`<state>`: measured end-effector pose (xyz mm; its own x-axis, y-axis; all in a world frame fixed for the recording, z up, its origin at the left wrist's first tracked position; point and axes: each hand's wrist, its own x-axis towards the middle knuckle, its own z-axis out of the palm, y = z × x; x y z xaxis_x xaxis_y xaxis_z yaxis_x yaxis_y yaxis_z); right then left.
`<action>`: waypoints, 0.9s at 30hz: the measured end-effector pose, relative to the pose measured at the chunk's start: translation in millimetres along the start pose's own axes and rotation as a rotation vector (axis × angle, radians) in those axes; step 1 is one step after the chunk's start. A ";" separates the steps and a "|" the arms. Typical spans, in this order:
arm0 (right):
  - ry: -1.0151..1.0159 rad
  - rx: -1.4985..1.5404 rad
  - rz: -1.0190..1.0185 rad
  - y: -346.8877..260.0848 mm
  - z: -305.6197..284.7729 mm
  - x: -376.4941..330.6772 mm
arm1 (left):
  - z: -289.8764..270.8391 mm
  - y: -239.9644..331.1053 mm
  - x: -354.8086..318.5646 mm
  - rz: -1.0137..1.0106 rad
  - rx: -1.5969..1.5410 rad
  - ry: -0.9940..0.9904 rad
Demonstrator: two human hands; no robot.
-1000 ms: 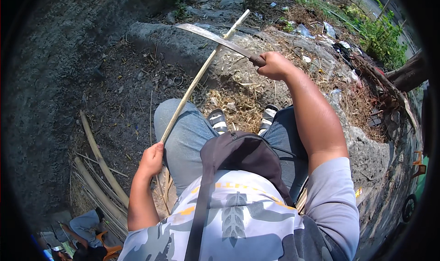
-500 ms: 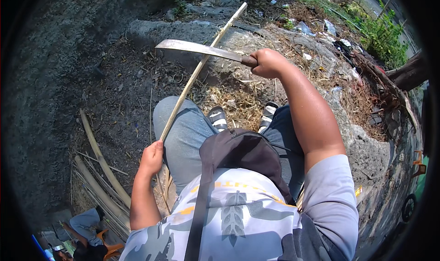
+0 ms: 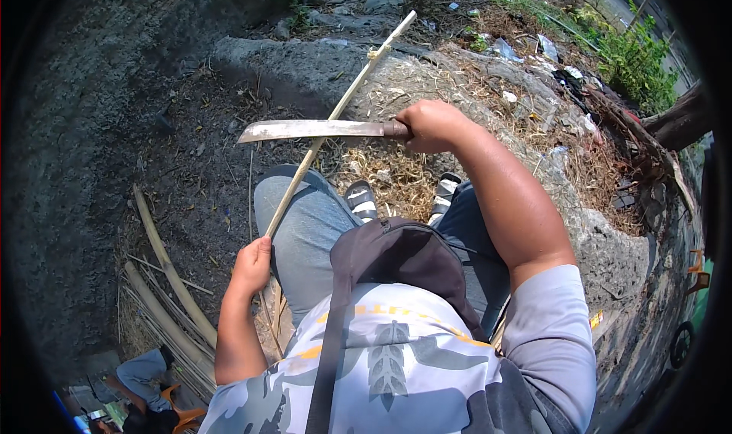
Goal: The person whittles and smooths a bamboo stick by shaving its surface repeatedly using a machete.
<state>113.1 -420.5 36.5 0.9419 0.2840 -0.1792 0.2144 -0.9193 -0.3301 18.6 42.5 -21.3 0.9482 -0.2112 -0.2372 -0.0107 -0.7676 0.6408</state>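
My left hand (image 3: 252,267) is closed round the near end of a long pale bamboo strip (image 3: 305,164), beside my left knee. The strip slants up and away to the right, with a small curl of shaving near its far end. My right hand (image 3: 433,126) grips the dark handle of a machete (image 3: 313,129). Its broad, worn blade points left and lies across the strip about midway along. Whether the edge bites into the strip I cannot tell.
Bamboo poles and thin strips (image 3: 171,319) lie at my left. Shavings (image 3: 389,186) litter the ground between my sandals. A rough concrete ledge (image 3: 297,64) runs ahead. Scattered litter (image 3: 507,50) and a tree trunk (image 3: 682,117) are at the right. Another person (image 3: 141,380) sits at the lower left.
The machete has moved down along the strip toward me, its blade now more level. The strip's far end has dipped slightly. My left hand has stayed in place.
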 end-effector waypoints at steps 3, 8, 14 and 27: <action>0.065 -0.040 -0.033 8.0 6.8 7.2 | 1.4 -9.4 0.2 -0.012 -0.023 -0.007; 0.226 0.205 0.203 44.7 8.8 14.6 | 7.6 -19.4 -1.3 0.031 -0.089 0.013; 0.142 0.249 0.282 49.1 8.9 7.6 | 4.5 -3.6 -3.3 -0.003 -0.099 -0.014; 0.106 -0.094 -0.053 -16.6 5.2 -4.3 | 2.3 -17.8 2.2 -0.041 -0.111 -0.053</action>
<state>104.2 -405.0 37.9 0.9494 0.3074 -0.0637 0.2834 -0.9265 -0.2475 20.2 54.3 -34.9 0.9292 -0.2151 -0.3006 0.0652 -0.7051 0.7061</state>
